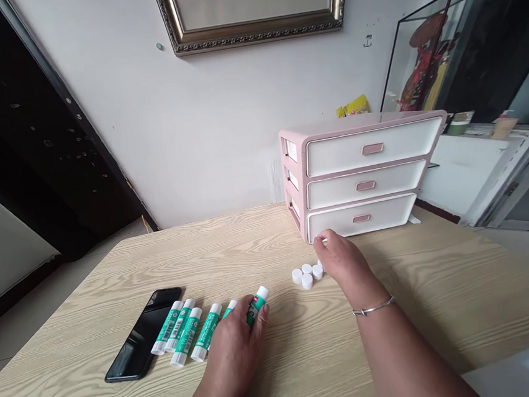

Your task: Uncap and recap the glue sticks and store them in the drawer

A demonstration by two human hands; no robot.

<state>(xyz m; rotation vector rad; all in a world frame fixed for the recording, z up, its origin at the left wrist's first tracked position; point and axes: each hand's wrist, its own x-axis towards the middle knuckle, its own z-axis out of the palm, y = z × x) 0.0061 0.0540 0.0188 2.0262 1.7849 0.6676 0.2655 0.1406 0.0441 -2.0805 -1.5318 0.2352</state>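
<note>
Left hand (235,351) closed around glue stick (258,303), tip tilted toward drawer unit (360,177). Right hand (340,257) narrow, pinching white cap (324,240) at unit's base.

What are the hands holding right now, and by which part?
Left hand grips a green-and-white glue stick around its body; the right hand pinches something small and white, too hidden to name.

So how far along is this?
Done: glue sticks lie in a row beside the phone, with white caps grouped apart. In hand: left hand grips another glue stick; right hand is at the bottom drawer. Left: sticks lying out, drawers shut.
</note>
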